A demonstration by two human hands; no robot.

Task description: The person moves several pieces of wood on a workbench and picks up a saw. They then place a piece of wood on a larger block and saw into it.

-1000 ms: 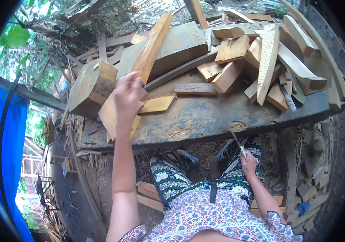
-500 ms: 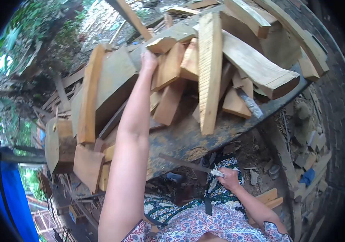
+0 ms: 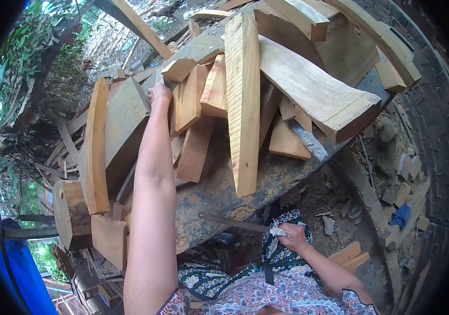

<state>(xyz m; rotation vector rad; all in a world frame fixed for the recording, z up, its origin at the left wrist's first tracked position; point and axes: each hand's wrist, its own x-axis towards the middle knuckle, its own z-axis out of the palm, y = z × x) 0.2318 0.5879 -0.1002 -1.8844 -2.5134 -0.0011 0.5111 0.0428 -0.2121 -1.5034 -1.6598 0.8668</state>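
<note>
My right hand (image 3: pixel 293 236) is closed around the white cloth-wrapped handle of a long, flat, narrow metal blade (image 3: pixel 229 221), which points left over the front edge of the bench. My left arm stretches across the bench to the far side of the wood pile. There my left hand (image 3: pixel 160 95) has its fingers curled at a greyish wood piece (image 3: pixel 153 80); how firmly it grips is hard to make out. Just right of that hand lie stacked wood blocks (image 3: pixel 188 100). A large grey slab (image 3: pixel 124 118) leans to its left.
A long ridged wedge of wood (image 3: pixel 243 115) and a pale curved plank (image 3: pixel 313 79) lie on the dark bench (image 3: pixel 198 210). A second cloth-wrapped strip (image 3: pixel 308 140) rests near the edge. A curved orange-brown piece (image 3: pixel 97 147) stands at left. Offcuts (image 3: pixel 403 194) litter the ground right.
My left hand has shifted slightly down and left in view, its fingers now showing more clearly. The whole scene has shifted left as my head turned. The blade stays in my right hand.
</note>
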